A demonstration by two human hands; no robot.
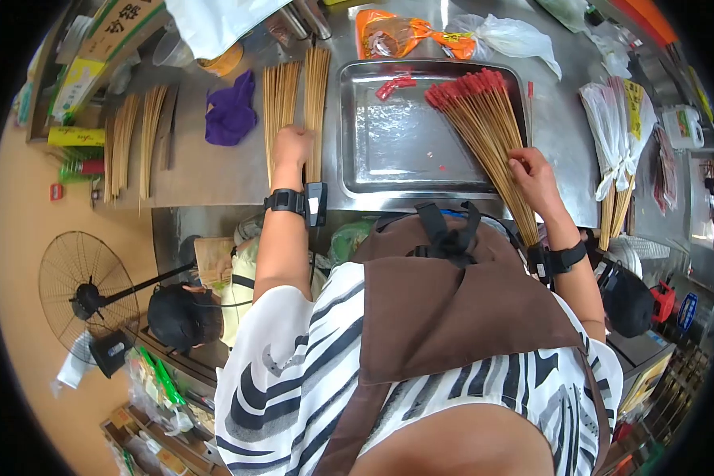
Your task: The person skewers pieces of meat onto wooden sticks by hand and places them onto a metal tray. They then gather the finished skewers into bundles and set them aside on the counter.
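The metal table (567, 119) runs across the scene, its near edge just beyond the apron. On it sits a steel tray (420, 193); bare tray floor leaves room left of the red-tipped sticks (484, 119). These lie slanted in a fan, heads at the tray's far right, lower ends over its near rim and past the table edge. The right hand (535, 181) touches their right side, fingers bent; whether they grip is unclear.

At far left, a carton (119, 28) bears large green Chinese characters, partly cut off. At right, a white-wrapped bundle (615, 131) carries a yellow label, its print too small to read. An orange printed bag (393, 36) lies beyond the tray.

Two plain stick bundles (317, 79) (281, 91) lie left of the tray. The left hand (292, 147) is on the left one, fingers curled down and partly hidden; I cannot tell whether they grip. Open table separates that bundle from the purple cloth (231, 111). Small red pieces (395, 86) lie inside the tray.
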